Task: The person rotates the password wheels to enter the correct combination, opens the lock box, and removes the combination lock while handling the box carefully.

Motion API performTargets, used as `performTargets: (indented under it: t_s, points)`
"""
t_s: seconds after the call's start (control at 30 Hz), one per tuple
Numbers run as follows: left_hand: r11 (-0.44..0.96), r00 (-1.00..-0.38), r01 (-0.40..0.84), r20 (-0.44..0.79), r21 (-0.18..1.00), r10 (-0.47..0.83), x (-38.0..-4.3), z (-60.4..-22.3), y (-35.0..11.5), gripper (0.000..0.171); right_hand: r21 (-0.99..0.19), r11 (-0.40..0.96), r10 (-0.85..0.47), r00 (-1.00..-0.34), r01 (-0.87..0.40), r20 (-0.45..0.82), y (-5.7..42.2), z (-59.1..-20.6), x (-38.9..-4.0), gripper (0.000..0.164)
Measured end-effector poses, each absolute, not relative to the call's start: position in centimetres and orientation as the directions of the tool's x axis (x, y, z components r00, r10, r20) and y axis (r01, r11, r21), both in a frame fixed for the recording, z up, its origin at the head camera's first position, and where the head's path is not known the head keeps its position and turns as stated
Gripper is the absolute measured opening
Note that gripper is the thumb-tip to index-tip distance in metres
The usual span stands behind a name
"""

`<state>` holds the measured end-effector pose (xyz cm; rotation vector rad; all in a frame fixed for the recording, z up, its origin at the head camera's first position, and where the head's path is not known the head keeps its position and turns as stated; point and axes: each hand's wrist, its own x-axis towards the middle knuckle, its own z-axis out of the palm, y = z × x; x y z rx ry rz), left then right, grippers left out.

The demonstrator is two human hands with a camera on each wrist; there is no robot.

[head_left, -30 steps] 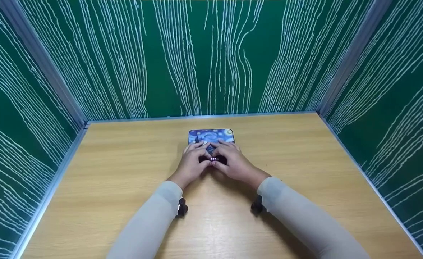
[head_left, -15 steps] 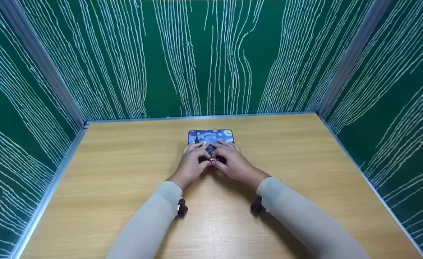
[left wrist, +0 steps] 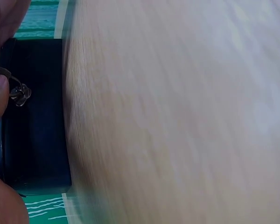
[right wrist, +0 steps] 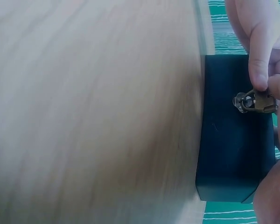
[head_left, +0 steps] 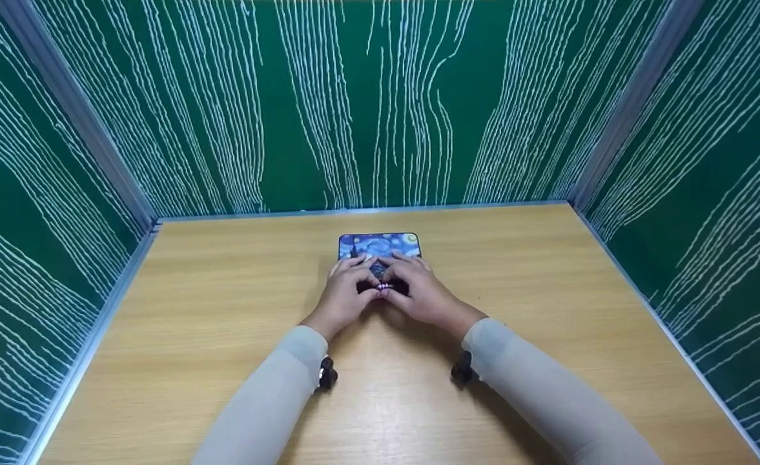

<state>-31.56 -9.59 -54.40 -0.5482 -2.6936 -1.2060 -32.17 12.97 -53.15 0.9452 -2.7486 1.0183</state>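
Head view: nearest, two sleeves [head_left: 257, 400] are slanting inward over the table [head_left: 225, 290], and past them the left hand [head_left: 344, 290] and right hand [head_left: 421, 290] are sitting side by side at the box [right wrist: 224, 144]. Both are pinching the lock [right wrist: 262, 101] with thumb and finger, close together, while other fingers are lying over the lid [head_left: 380, 245]. Right wrist view is showing the lock hooking through the hasp [right wrist: 239, 101] on the box's front, its body tilting up toward the lid. The lock is looking small, stiff and metallic, probably light, and its smooth body could be slipping under loose fingertips; its flat faces are offering the surest hold. The hasp is seeming thin, so hard sideways pulling would be risking a bend. The box, standing on the table, is appearing rigid and likely light enough to slide; its sides are suiting a steadying grip. Farther off, the green wall [head_left: 302, 97] is rising behind everything.
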Motion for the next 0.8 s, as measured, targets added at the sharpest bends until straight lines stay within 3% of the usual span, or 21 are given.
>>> performTargets:
  t_s: [0.23,0.47,0.8]
  points:
    - [0.605,-0.932,0.362,0.258,0.709,0.255,-31.52,-54.45,-9.57,0.009,-0.588,0.559,-0.546,-0.794,-0.584,0.269,13.21,-53.0,-32.21,0.014]
    - [0.604,-0.911,0.412,0.299,0.682,0.284,-31.68,-54.51,-9.65,0.011,-0.538,0.522,-0.567,-0.741,-0.662,0.361,13.14,-53.39,-32.51,0.011]
    - [0.606,-0.914,0.406,0.292,0.684,0.283,-31.61,-54.42,-9.63,0.009,-0.542,0.538,-0.566,-0.753,-0.646,0.336,13.2,-53.37,-32.46,0.013]
